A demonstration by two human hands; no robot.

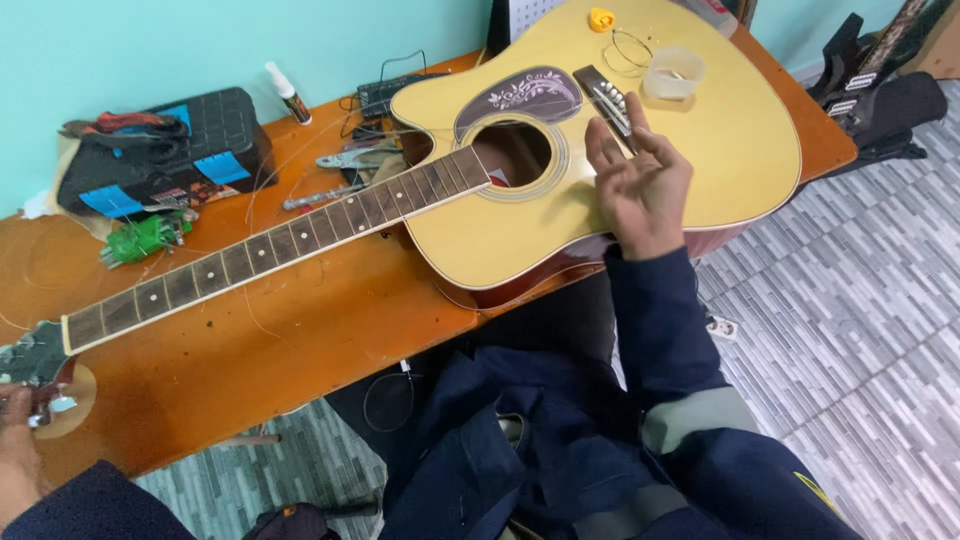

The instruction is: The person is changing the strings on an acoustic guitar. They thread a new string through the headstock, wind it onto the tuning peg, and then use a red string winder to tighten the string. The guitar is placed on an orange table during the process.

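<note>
My right hand (640,185) hovers spread over the yellow wooden acoustic guitar's (720,150) dark bridge (603,95); my left hand (15,450), at eight o'clock, grips its headstock (35,360), fingers hidden. Restringing seems underway; next needs careful threading.

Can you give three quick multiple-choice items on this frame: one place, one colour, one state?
1. Where is the right hand?
A. over the guitar body by the bridge
B. on the floor
C. on the black case

2. What colour is the guitar top?
A. red
B. pale yellow
C. blue

3. How are the right hand's fingers?
A. clenched in a fist
B. loosely open, palm up
C. wrapped round the plastic cup

Key: 1 A, the hand lies beside the bridge; 2 B, the top is pale yellow; 3 B, fingers spread and empty.
</note>
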